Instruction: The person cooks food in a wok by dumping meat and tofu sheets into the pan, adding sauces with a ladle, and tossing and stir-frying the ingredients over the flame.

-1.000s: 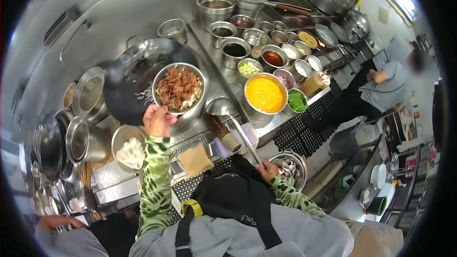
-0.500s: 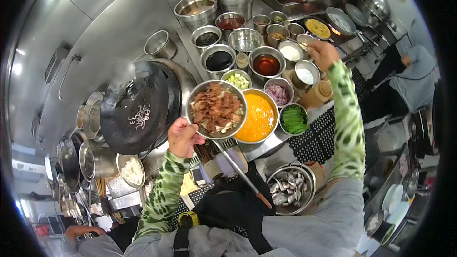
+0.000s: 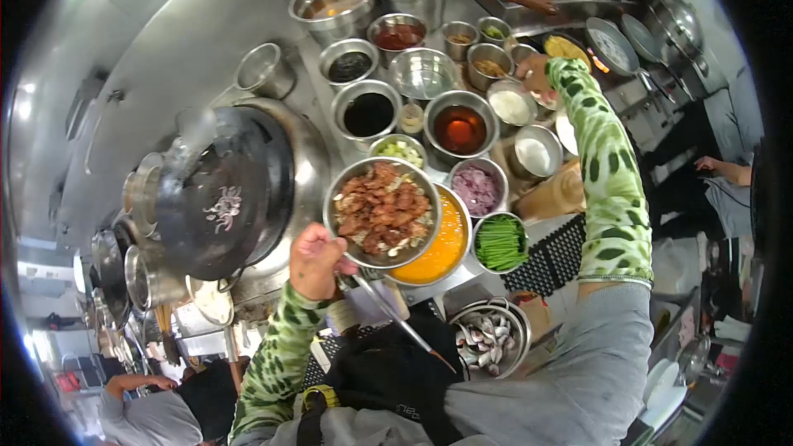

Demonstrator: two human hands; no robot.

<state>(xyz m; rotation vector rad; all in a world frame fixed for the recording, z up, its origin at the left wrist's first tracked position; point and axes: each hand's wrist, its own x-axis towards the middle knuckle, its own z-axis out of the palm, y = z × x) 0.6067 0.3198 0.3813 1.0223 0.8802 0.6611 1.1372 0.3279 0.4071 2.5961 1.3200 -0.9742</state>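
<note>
My left hand (image 3: 314, 263) is closed on the rim of a metal bowl (image 3: 329, 223) of browned meat pieces (image 3: 385, 211). A long metal handle (image 3: 395, 314) with a wooden end slopes down from beneath the bowl; where it joins is hidden. My right hand (image 3: 535, 74) reaches among the small metal pots, near a pot of white powder (image 3: 510, 106). Its fingers look curled together, and their tips are partly hidden. Just beyond the held bowl are beaten egg (image 3: 442, 239), chopped red onion (image 3: 476, 190) and cut green stalks (image 3: 500, 243).
A black wok (image 3: 223, 248) with a few pale strips stands at left. Pots of dark sauce (image 3: 368, 114) and reddish liquid (image 3: 460, 128) stand ahead. A pan with yellow food (image 3: 567, 49) is near a flame. Below lies a pot of fish (image 3: 491, 339). Co-workers (image 3: 727, 198) stand at both sides.
My right hand has moved away and slightly left, lower among the small pots. The held bowl has shifted slightly right and down in view, covering more of the egg. The view has tilted a little.
</note>
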